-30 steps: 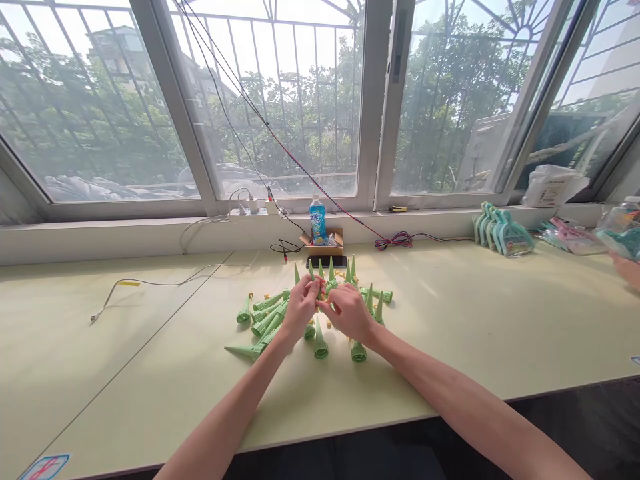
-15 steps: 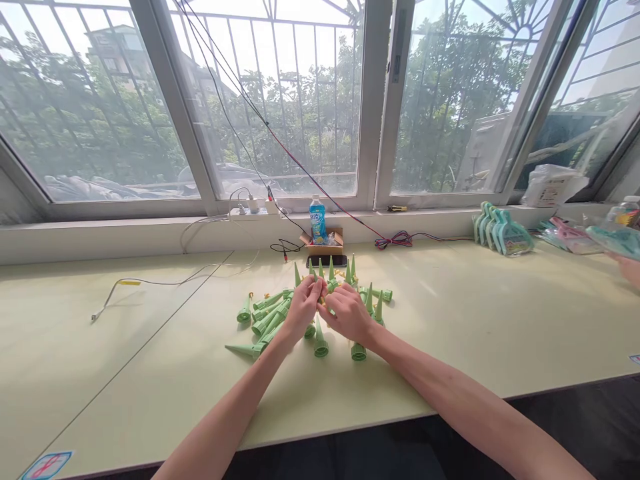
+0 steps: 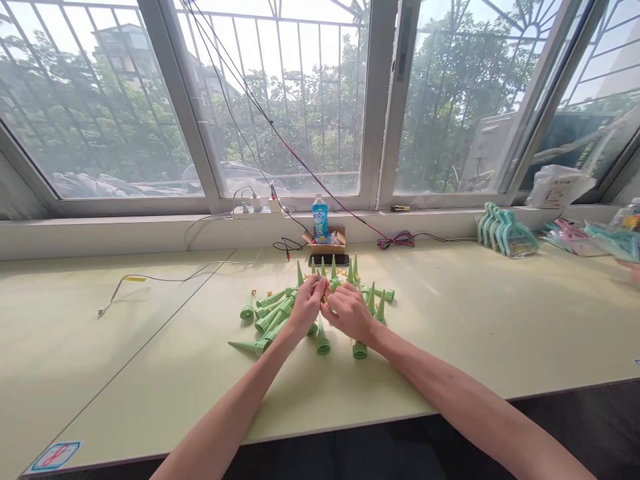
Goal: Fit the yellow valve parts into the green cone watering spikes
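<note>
My left hand [image 3: 309, 300] is closed around a green plastic watering spike, whose tip pokes out above the fingers. Close against it, my right hand [image 3: 350, 312] has its fingers curled at the same spike, where a bit of yellow shows between the hands. The fingers hide most of this yellow part. Around both hands lie several more green watering spikes [image 3: 323, 343], some standing with tips up and others on their sides. Small yellow valve pieces [image 3: 341, 272] show among them.
Behind the spikes lie a black phone [image 3: 329, 261] and a small cardboard box [image 3: 340, 245] with a blue bottle [image 3: 320, 220]. Bagged teal dustpan-like items [image 3: 515, 235] stand at right. Another person's hand [image 3: 631, 268] is at the right edge. A cable [image 3: 165, 279] crosses the table's left side.
The view has shifted slightly. My hands keep nearly the same pose at the spike. At the far right, the other person's hand and the teal package have moved lower.
</note>
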A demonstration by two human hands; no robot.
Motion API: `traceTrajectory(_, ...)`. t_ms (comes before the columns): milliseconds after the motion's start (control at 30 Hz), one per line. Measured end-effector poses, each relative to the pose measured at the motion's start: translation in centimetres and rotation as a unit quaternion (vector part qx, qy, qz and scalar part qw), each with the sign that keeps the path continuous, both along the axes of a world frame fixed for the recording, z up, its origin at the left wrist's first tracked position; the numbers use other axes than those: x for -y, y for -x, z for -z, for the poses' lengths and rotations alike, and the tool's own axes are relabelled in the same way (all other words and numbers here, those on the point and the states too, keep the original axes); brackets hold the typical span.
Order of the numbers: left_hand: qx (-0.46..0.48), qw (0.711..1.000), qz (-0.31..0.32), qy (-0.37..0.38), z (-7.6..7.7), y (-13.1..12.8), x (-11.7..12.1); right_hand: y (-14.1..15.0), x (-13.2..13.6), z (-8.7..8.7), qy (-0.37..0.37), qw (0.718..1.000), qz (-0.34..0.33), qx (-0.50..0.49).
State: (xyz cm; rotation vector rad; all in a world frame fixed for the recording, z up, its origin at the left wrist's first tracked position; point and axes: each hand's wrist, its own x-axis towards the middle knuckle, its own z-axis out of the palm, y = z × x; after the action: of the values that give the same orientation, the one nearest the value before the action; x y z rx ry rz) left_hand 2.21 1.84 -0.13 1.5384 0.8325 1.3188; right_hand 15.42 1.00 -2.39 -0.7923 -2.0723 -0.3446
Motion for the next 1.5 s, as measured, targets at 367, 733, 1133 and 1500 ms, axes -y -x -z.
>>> traceTrajectory(367, 0.006, 1.000, 0.001, 0.009, 0.2, -0.2, 0.0, -0.1, -0.7, 0.6, -0.121, 0.992, 0.026, 0.020)
traceTrajectory(733, -0.006, 1.000, -0.014, 0.003, 0.4, -0.4, -0.2, -0.2, -0.8, 0.6, -0.081, 0.997, 0.005, 0.007)
traceTrajectory(1133, -0.045, 0.989, -0.140, -0.033, 0.1, 0.8, -0.8, -1.4, -1.0, 0.6, 0.039, 0.993, 0.046, -0.100)
traceTrajectory(1500, -0.146, 0.971, -0.175, -0.070, 0.1, 0.9, -0.6, -1.1, -0.8, 1.0, 0.131, 0.982, 0.040, -0.131)
